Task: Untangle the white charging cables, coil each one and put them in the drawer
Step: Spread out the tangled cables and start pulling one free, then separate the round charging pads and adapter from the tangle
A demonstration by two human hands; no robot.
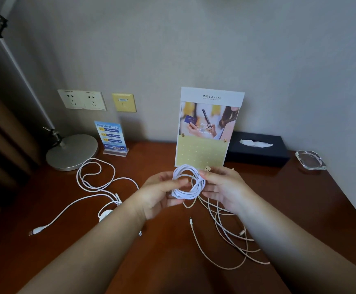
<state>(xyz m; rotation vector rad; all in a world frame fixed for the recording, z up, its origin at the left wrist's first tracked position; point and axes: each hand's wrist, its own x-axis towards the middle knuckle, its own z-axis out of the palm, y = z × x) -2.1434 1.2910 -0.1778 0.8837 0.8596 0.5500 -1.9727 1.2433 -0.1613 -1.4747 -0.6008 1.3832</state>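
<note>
A white charging cable wound into a small coil [188, 181] is held up over the middle of the desk. My left hand [162, 193] grips the coil's left side with the thumb across the strands. My right hand [221, 187] pinches its right side, a plug end poking up by the fingertips. A second white cable [97, 183] lies in loose loops on the desk to the left, its USB plug near the front left. A thinner cream cable [226, 234] sprawls in loops under my right forearm. No drawer is in view.
The brown wooden desk [162, 158] meets the wall. On it stand a lamp base [72, 152], a small blue sign [112, 137], a tall card stand [206, 128], a black tissue box [257, 148] and a glass ashtray [309, 160]. Wall sockets [81, 99] sit behind.
</note>
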